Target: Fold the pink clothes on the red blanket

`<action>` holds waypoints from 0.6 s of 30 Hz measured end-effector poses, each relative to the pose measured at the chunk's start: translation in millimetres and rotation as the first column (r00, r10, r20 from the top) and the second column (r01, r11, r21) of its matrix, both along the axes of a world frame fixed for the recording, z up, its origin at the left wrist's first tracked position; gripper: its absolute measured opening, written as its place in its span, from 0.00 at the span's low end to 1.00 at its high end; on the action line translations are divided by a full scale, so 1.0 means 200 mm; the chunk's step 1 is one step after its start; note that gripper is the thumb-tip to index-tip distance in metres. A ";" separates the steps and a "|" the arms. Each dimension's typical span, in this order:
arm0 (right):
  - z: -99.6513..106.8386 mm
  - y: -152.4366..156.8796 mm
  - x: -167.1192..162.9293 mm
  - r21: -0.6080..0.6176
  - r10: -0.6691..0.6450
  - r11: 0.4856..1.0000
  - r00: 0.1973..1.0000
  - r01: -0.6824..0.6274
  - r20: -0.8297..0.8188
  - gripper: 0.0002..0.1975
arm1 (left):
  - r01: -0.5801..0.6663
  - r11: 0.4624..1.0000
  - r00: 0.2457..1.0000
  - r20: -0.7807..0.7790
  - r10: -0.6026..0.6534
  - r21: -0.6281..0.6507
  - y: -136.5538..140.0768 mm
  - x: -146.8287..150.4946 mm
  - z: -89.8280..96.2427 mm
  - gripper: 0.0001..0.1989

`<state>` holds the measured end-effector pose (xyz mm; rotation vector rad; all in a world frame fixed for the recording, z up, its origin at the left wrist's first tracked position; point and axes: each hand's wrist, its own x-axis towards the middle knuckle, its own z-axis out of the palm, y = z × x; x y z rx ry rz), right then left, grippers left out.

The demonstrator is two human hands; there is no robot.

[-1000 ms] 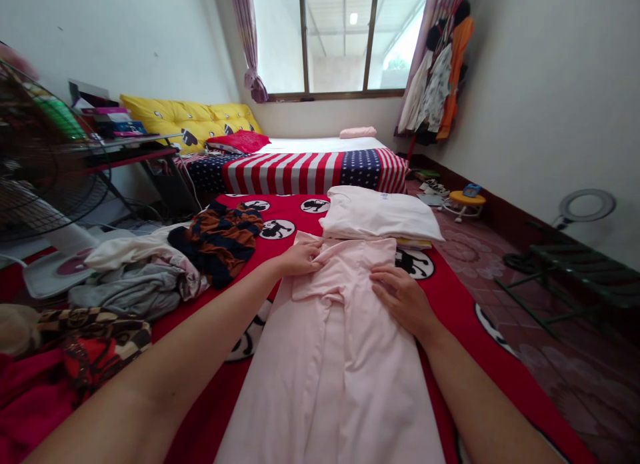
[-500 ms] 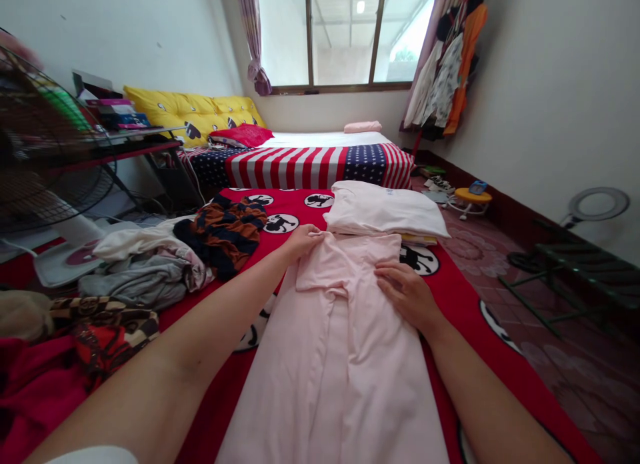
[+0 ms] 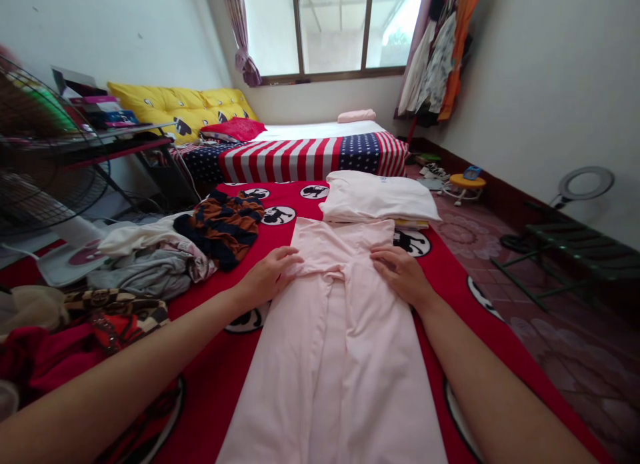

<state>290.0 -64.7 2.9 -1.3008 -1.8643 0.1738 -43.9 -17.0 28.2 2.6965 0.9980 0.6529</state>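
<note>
A pale pink garment (image 3: 373,344), shaped like trousers, lies spread out lengthwise in front of me on a red blanket (image 3: 210,397) with round black-and-white prints. Its upper end is at the far side, and soft creases run down its middle. At its left edge, near the top, my left hand (image 3: 270,274) rests with fingers stretched onto the cloth. Opposite, my right hand (image 3: 403,274) lies open, its fingertips on the right edge. Just beyond the garment's upper end sits a stack of folded clothes, topped by a white shirt (image 3: 377,197).
Loose clothes lie to the left, among them an orange-and-navy piece (image 3: 227,224) and a grey one (image 3: 167,271). A fan (image 3: 50,151) stands beyond them. At the back is a bed with a stars-and-stripes cover (image 3: 300,157). A green folding stool (image 3: 575,251) is on the right.
My left hand has let go of the garment's upper left corner and moved down its left edge. That corner now lies flat. The right hand stays at the right edge.
</note>
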 end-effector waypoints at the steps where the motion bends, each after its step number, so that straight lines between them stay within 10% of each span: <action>1: 0.00 0.00 0.00 0.008 -0.004 1.000 1.000 0.004 0.014 0.08 | 0.033 0.999 0.999 -0.041 -0.034 -0.019 -0.08 -0.05 0.00 0.17; 9: 0.01 -0.07 -0.04 -0.111 -0.017 0.993 0.980 0.039 0.197 0.17 | 0.228 0.971 0.931 -0.276 -0.238 -0.067 -0.45 -0.35 0.08 0.23; 18: 0.19 -0.86 0.04 -0.483 0.421 0.851 0.816 -0.205 0.396 0.28 | 0.433 0.880 0.824 -0.310 -0.475 -0.196 -0.63 -0.36 0.15 0.32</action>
